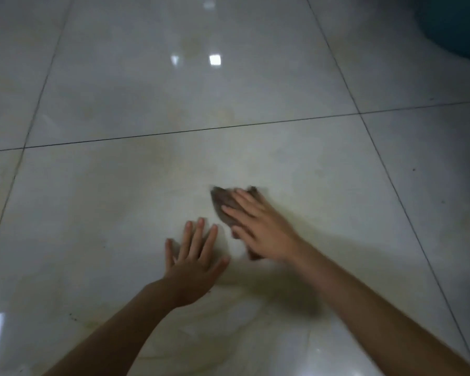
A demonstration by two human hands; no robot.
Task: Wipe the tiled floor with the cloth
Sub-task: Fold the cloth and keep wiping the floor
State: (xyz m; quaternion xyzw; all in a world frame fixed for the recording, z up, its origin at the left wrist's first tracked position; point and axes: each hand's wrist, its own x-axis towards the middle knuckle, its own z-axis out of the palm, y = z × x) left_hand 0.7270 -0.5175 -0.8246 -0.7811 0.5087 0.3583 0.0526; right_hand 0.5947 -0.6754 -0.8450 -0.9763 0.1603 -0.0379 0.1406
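Note:
A small brown cloth lies flat on the glossy pale tiled floor, mostly covered by my right hand. That hand presses down on the cloth with straight, spread fingers, and both look blurred. My left hand rests flat on the bare tile just to the left of the cloth, fingers spread and straight, holding nothing. Both forearms reach in from the bottom edge.
Dark grout lines cross the floor, one running left to right beyond the hands. A dark teal rounded object sits at the top right corner. Bright light reflections show on the far tile.

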